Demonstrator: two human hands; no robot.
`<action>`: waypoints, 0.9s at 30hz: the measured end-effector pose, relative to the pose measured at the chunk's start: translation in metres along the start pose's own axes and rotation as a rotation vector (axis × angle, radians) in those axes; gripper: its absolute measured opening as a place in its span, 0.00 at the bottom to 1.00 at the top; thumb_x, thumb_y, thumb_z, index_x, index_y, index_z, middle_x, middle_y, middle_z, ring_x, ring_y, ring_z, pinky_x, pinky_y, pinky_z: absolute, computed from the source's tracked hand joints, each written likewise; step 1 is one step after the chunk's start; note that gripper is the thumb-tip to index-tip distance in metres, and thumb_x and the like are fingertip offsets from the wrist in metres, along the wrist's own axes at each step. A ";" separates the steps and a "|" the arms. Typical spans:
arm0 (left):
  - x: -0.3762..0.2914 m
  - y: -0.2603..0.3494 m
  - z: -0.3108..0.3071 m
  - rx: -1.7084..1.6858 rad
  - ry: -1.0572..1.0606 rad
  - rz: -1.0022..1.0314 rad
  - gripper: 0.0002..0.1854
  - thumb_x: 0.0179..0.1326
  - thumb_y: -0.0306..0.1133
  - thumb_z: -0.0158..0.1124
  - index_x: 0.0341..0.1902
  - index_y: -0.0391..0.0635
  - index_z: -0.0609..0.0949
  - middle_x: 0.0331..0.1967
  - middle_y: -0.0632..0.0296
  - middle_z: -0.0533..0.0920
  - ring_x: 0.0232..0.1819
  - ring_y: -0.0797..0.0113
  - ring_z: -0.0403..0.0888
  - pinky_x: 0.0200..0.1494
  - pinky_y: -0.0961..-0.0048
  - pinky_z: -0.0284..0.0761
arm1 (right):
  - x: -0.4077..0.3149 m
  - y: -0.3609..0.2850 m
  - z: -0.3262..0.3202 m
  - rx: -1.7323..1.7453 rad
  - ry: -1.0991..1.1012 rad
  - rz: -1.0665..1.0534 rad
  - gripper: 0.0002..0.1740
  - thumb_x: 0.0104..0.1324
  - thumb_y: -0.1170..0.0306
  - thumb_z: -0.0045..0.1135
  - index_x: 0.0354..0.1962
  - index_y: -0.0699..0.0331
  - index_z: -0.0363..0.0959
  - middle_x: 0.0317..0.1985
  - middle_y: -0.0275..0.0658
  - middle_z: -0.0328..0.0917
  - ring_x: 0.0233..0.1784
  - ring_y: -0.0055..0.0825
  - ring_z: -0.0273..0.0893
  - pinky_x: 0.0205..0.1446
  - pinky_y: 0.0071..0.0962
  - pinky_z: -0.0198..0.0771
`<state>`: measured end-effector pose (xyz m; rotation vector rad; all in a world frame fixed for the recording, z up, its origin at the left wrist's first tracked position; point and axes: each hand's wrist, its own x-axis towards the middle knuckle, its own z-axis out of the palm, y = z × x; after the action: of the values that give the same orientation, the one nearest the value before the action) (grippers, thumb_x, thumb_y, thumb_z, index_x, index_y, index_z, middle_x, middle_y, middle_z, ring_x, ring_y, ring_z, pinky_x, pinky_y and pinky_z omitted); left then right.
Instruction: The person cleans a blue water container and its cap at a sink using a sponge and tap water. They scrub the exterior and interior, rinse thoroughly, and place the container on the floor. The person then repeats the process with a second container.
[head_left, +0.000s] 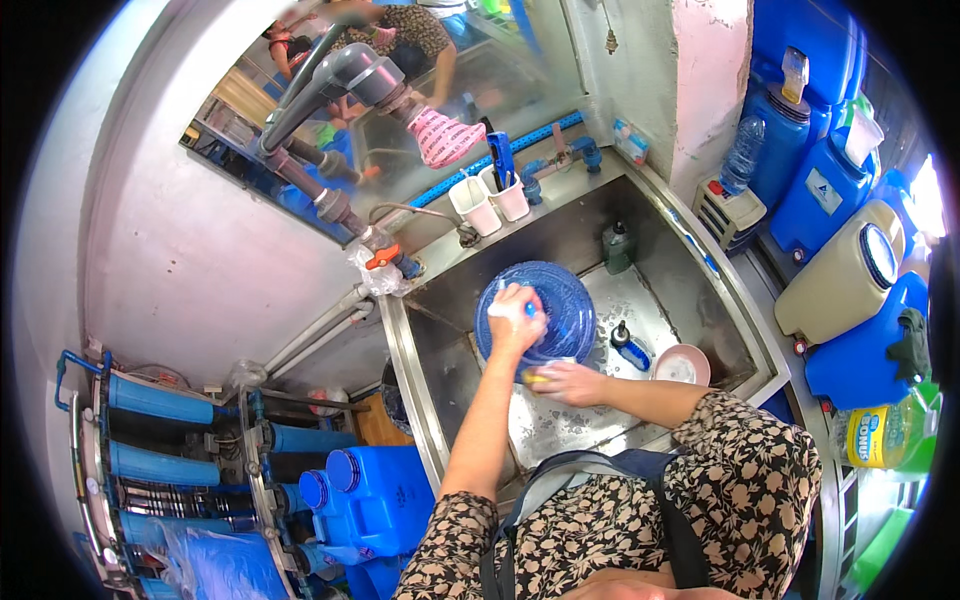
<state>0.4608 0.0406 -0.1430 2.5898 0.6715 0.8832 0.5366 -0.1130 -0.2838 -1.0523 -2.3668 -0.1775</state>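
Observation:
A large blue round plastic container, wet with suds, lies in the steel sink with its round end facing up. My left hand, foamy, is closed around a small blue part at its upper left. My right hand presses a yellow sponge to its lower edge. To the right on the sink floor lie a blue scrub brush with a black knob and a pink bowl with whitish contents. A dark green bottle stands in the far corner.
White cups holding tools stand on the sink's back ledge. Above it hangs a grey pipe with a pink cloth over its outlet. Blue jugs stand at left, near filter housings. More containers line the right side.

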 end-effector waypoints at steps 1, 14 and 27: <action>-0.005 -0.004 -0.011 -0.041 -0.022 -0.013 0.06 0.35 0.29 0.65 0.19 0.50 0.77 0.22 0.60 0.76 0.30 0.52 0.76 0.38 0.59 0.73 | -0.015 0.000 -0.012 0.070 -0.007 0.073 0.22 0.55 0.72 0.55 0.50 0.62 0.76 0.64 0.38 0.69 0.73 0.44 0.58 0.67 0.44 0.62; -0.104 0.066 -0.038 -0.305 -0.132 0.214 0.06 0.33 0.24 0.62 0.19 0.48 0.76 0.22 0.63 0.79 0.30 0.59 0.79 0.40 0.67 0.75 | 0.083 0.087 -0.066 0.342 0.248 0.851 0.11 0.61 0.66 0.55 0.34 0.61 0.83 0.39 0.48 0.82 0.49 0.48 0.77 0.53 0.45 0.72; -0.256 0.009 -0.080 0.327 -0.930 -0.856 0.36 0.39 0.39 0.77 0.51 0.33 0.72 0.40 0.41 0.84 0.45 0.42 0.83 0.50 0.56 0.79 | 0.062 0.033 0.005 0.223 -0.147 0.825 0.16 0.64 0.60 0.52 0.48 0.42 0.82 0.52 0.41 0.77 0.64 0.44 0.67 0.61 0.51 0.63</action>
<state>0.2342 -0.0904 -0.2027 2.1778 1.4573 -0.6842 0.5242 -0.0483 -0.2589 -1.8538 -1.8156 0.4644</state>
